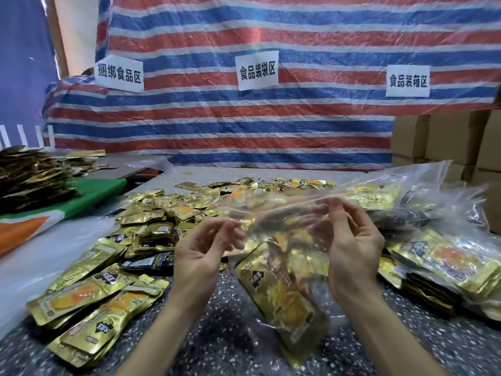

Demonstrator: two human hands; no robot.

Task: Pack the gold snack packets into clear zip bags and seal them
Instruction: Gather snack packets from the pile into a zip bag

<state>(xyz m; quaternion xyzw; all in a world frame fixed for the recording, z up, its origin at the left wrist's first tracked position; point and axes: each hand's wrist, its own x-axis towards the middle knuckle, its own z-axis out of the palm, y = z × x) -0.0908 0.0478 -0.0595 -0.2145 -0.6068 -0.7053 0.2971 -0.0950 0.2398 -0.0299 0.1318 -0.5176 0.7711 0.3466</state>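
Left hand (202, 246), right hand (353, 240): pinch on zip bag (282, 222)

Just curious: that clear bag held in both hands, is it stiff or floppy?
Probably floppy: the bag wrinkles and sags between the left hand and right hand. Likely bottom-heavy, since the packets hang low inside it. Its glossy film may be slippery.

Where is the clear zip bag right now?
The clear zip bag is centre of the head view, held up between the left hand and right hand above the speckled table.
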